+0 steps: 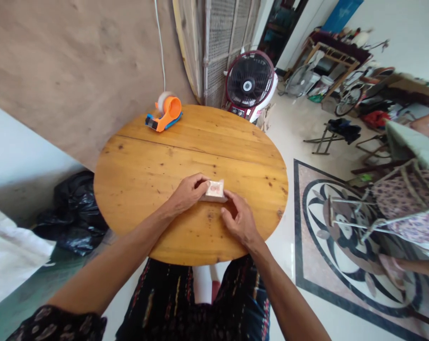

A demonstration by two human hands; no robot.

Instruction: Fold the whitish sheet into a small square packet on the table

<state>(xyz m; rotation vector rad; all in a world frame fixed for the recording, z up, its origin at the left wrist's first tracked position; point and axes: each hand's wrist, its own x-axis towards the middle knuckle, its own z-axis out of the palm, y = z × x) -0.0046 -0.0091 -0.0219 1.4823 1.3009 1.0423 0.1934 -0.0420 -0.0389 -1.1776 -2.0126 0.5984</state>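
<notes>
A small pale box (214,189) with a reddish print on its top sits on the round wooden table (146,166), between my two hands. My left hand (189,192) grips its left end, with the thumb on the near upper edge and the fingers behind. At the other end, the forefinger of my right hand (241,219) touches the box's right corner. The right thumb stands apart from the box, and bare wood shows between thumb and forefinger. What the box holds cannot be seen.
An orange tape dispenser (170,110) stands near the table's far left edge. Behind the table is a dark red fan (250,80). Black plastic bags (79,213) lie on the left. To the right are a folding stool (337,132) and a seated person's patterned clothing (406,194).
</notes>
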